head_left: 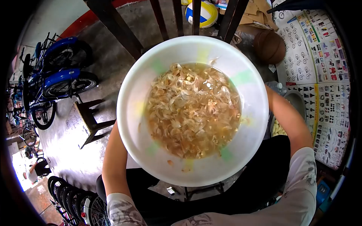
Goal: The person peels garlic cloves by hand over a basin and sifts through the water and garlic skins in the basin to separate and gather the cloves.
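A large white plastic basin (132, 101) is in front of me above my lap, with faint green and yellow patches on its inner wall. Cloudy brownish water fills its bottom, covered with papery garlic-like skins (181, 98) and small pale bits. My left forearm reaches to the basin's left side and my right forearm to its right side. Both hands are hidden behind the rim, so their fingers do not show. To the right, partly behind my right forearm, a metal bowl (296, 98) stands near pale peeled pieces (278, 129).
Dark wooden slats (160, 19) rise behind the basin. A volleyball (203, 14) and a brown basketball (269, 46) lie beyond. Blue-fendered bicycles (62, 79) and a small dark stool (88, 116) stand left. Printed sheets (328, 113) cover the right side. A person (32, 174) is far left.
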`<state>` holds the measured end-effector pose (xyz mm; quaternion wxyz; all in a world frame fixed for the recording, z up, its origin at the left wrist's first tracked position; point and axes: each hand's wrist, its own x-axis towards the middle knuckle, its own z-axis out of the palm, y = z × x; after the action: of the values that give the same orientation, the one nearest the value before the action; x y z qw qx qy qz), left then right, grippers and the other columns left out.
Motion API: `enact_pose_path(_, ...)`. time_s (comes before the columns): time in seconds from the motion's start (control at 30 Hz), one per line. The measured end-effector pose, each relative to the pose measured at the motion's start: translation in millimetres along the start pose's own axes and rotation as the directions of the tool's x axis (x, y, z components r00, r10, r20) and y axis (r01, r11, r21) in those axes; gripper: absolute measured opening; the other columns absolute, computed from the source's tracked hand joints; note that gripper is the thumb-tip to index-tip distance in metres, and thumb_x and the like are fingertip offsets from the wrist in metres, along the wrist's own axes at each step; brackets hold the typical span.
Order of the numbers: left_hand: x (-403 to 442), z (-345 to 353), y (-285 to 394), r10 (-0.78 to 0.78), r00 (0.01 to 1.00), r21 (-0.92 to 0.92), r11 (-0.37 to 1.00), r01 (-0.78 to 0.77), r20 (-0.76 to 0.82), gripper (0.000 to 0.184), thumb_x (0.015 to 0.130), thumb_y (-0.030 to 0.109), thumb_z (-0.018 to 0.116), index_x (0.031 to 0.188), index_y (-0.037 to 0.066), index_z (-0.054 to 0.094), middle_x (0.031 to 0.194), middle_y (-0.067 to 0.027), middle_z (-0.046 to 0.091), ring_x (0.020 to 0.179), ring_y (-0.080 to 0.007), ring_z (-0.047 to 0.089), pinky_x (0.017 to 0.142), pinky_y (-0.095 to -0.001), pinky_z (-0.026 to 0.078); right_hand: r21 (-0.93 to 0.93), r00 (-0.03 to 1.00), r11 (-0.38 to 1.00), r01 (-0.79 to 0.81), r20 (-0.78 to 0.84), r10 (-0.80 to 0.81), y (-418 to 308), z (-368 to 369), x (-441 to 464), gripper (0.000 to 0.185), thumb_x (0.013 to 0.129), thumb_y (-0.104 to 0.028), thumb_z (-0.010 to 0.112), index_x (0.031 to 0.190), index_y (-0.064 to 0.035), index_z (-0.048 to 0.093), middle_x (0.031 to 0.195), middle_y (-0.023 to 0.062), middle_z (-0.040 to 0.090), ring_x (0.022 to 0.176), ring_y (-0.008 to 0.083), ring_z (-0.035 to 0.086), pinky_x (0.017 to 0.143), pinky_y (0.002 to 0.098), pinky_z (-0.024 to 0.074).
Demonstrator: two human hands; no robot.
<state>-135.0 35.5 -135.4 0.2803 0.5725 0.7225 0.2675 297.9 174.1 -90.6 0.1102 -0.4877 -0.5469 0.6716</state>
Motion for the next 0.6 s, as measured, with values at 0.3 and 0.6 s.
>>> enact_pose_path(0.3, 3.3, 0.6, 0.9, 0.012, 1.000, 0.013, 1.000, -0.012, -0.007, 0.013, 0.090, 0.014, 0.063, 0.092, 0.002, 0.066, 0.078, -0.0004, 0.063, 0.069, -0.0113, 0.056, 0.064, -0.0267, 0.046, 0.002, 1.000, 1.000, -0.025, 0.008, 0.025, 0.9, 0.9, 4.5, 0.027, 0.090, -0.014, 0.060, 0.113, 0.0000, 0.061, 0.098, 0.0037, 0.061, 0.085, 0.0095, 0.053, 0.075, 0.0272, 0.0465)
enact_pose_path(0.6, 2.3, 1.9, 2.0, 0.021, 1.000, 0.028, 0.999, -0.021, -0.012, 0.014, 0.089, 0.015, 0.063, 0.093, 0.002, 0.067, 0.079, -0.0015, 0.064, 0.070, -0.0124, 0.057, 0.064, -0.0273, 0.046, 0.009, 0.999, 0.999, -0.036, 0.007, 0.036, 9.1, 1.8, 1.3, 0.025, 0.091, -0.015, 0.058, 0.112, -0.0005, 0.061, 0.094, 0.0024, 0.059, 0.079, 0.0079, 0.051, 0.070, 0.0250, 0.0448)
